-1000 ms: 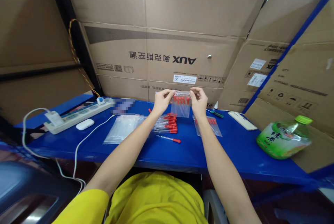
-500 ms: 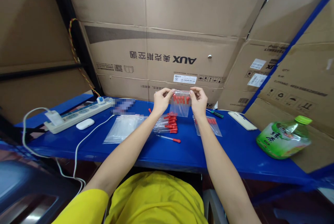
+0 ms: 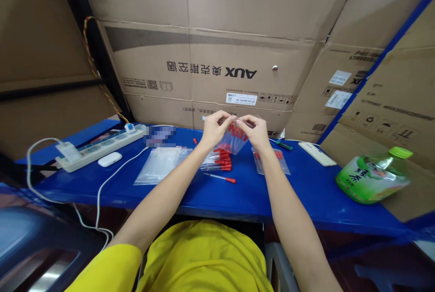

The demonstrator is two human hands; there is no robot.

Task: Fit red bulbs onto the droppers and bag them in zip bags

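Note:
Between my hands hangs a clear zip bag (image 3: 234, 141) with several red-bulbed droppers inside, tilted above the table. My left hand (image 3: 216, 127) pinches its top edge, and my right hand (image 3: 254, 129) pinches the same edge close by, the fingertips nearly meeting. Below my left hand lies a pile of glass droppers (image 3: 220, 160) with red rubber bulbs. One single dropper (image 3: 222, 178) rests in front of the pile. A filled bag of droppers (image 3: 284, 166) lies flat beneath my right wrist. To the left is a stack of clear bags (image 3: 161, 167), partly behind my left forearm.
A white power strip (image 3: 108, 144) and an earphone case (image 3: 109, 159) sit at the left, with white cables. On the right are a green-handled screwdriver (image 3: 283, 145), a white phone-like slab (image 3: 317, 153) and a green tea bottle (image 3: 372, 178). Cardboard (image 3: 220, 6) walls the back.
My hands have come together along the bag's top edge, my right hand moving left. The bag, spread flat before, now tilts and bunches. The view has shifted slightly.

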